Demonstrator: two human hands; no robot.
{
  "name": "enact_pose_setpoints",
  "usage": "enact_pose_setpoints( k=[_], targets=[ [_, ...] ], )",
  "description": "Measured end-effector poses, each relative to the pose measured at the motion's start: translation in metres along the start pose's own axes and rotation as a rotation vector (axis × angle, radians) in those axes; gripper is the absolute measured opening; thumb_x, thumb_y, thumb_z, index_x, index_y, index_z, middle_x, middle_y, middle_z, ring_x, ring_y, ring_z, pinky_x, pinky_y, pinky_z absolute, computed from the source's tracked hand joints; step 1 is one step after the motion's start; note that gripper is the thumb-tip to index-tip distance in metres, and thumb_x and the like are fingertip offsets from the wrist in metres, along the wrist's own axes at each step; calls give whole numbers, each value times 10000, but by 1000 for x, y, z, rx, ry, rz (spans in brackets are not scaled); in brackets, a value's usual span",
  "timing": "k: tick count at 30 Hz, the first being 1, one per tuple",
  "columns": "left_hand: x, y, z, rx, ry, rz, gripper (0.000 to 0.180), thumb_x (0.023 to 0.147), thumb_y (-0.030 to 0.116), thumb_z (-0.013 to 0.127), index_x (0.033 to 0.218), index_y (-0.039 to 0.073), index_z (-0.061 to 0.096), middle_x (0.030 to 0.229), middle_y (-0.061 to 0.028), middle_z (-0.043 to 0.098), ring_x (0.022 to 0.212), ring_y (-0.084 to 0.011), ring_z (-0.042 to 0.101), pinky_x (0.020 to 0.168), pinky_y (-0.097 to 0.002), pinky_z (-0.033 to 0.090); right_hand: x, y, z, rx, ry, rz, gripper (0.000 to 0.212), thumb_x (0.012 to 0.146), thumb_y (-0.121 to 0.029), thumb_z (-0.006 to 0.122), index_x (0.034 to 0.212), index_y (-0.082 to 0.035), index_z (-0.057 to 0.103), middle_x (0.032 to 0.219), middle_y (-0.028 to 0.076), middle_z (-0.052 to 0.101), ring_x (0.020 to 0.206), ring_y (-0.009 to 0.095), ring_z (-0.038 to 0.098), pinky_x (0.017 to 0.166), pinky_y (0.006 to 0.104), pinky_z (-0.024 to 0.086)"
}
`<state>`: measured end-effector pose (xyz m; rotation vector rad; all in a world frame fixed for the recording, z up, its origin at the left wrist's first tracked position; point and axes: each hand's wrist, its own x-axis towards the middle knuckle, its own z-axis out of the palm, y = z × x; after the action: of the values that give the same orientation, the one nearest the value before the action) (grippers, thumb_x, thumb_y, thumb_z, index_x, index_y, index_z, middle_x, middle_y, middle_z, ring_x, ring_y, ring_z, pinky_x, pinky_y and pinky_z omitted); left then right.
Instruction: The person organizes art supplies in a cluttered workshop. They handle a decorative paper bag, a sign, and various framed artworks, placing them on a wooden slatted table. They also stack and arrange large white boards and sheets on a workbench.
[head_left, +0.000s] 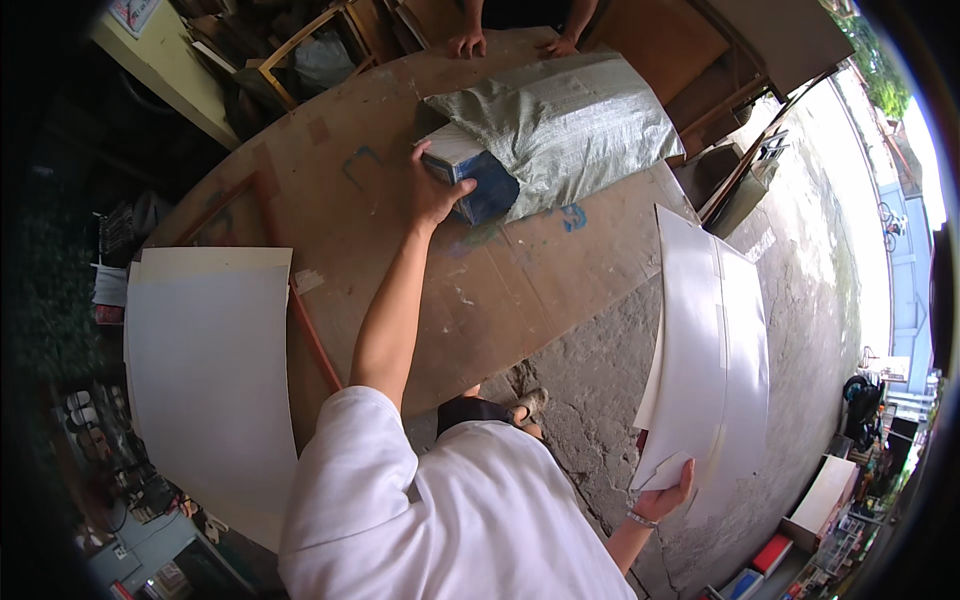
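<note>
My left hand [438,192] grips the end of a blue and white box-shaped package [487,190], thumb on the near face and fingers over the far corner. The rest of the package is hidden inside a pale green woven sack [580,125] lying on the table. Low on the right, my right hand [668,490] is closed on the lower edge of large white sheets [700,350], which hang beside the table over the floor. A small white flap [660,472] shows by its fingers; whether it belongs to the sheets I cannot tell.
The brown table [400,290] has a worn, paint-marked top. More white sheets [215,370] lie at its left. Across the table, another person's hands [468,45] rest on the far edge. Boards [650,50] lean behind. Cracked concrete floor [590,400] lies to the right.
</note>
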<state>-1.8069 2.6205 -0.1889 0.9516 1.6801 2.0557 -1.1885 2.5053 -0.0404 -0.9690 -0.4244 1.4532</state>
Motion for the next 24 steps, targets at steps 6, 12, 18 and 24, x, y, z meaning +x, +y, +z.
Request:
enact_pose_setpoints(
  k=[6, 12, 18, 24],
  targets=[
    [-46, 44, -26, -93, 157, 17, 1073, 602, 289, 857, 1456, 73, 244, 1385, -156, 361, 1307, -294, 382, 1113, -440, 324, 51, 5, 10, 39, -81, 57, 362, 924, -186, 643, 1205, 35, 582, 1202, 156, 649, 1096, 290, 628, 991, 458, 501],
    [-164, 161, -121, 46, 414, 121, 1088, 587, 389, 774, 1485, 11, 289, 1369, -167, 430, 1289, -302, 426, 1103, -446, 327, 121, -3, -9, 3, -162, 60, 371, 924, -205, 642, 1199, 37, 584, 1180, 156, 655, 1093, 299, 628, 976, 459, 512],
    [-342, 343, -169, 341, 747, 183, 1061, 549, 400, 722, 1473, 38, 345, 1351, -169, 459, 1196, -316, 514, 1000, -462, 446, 206, -22, 1, -51, -288, 132, 419, 947, -202, 621, 1258, 67, 541, 1236, 180, 627, 1129, 300, 616, 1001, 454, 503],
    [-496, 431, -125, 29, 1052, 172, 843, 707, 314, 679, 1435, 17, 374, 1369, -202, 439, 1176, -363, 528, 939, -510, 498, 265, -21, 26, -8, -264, 193, 335, 958, -163, 600, 1214, 52, 580, 1196, 170, 648, 1091, 275, 636, 961, 433, 534]
  ],
)
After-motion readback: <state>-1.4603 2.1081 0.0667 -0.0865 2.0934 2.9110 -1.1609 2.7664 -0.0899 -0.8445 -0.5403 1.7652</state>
